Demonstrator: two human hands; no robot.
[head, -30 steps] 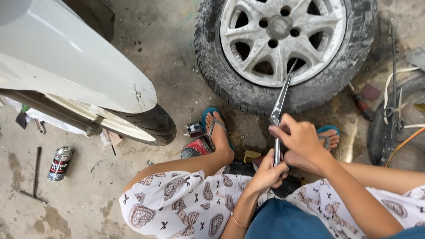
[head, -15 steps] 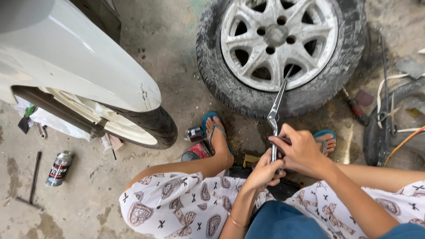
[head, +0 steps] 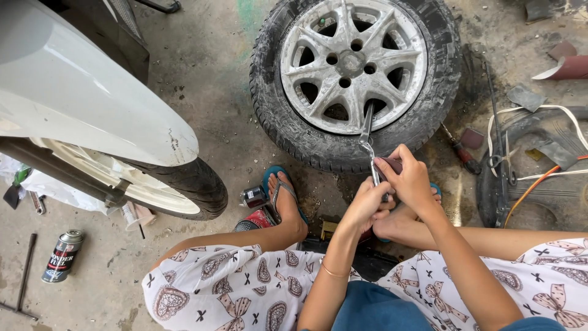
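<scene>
Seated person, knees apart, both hands out in front over the concrete floor (head: pixel 220 104). Left hand (head: pixel 365 205) and right hand (head: pixel 409 179) are both closed around the lower end of a slim metal tool (head: pixel 369 147); the hands touch each other, right slightly farther and higher than left.

Tool: thin, grey steel, shaft running from the hands away toward the wheel, a bend or joint partway along. Far tip lies against the near part of the rim. Whether it sits under the tyre bead, cannot tell.

Wheel (head: pixel 350 61): lying flat on the floor, far centre. Silver alloy rim, multi-spoke, scuffed, bolt holes visible round the hub. Black tyre (head: pixel 278 116) around it, dusty, tread worn.

Room: open floor runs left of the wheel up to the white car fender (head: pixel 79 92) and the mounted tyre (head: pixel 190 184) under it, far left. Near edge of the flat tyre sits just beyond the feet in blue sandals (head: pixel 283 190); little gap there. Right of the wheel is crowded: screwdriver (head: pixel 459 150), long bar (head: pixel 495 135), cables (head: pixel 539 116), scraps. Spray can (head: pixel 63 254) and a T-handled rod (head: pixel 23 279) lie near left, well apart from the hands.
</scene>
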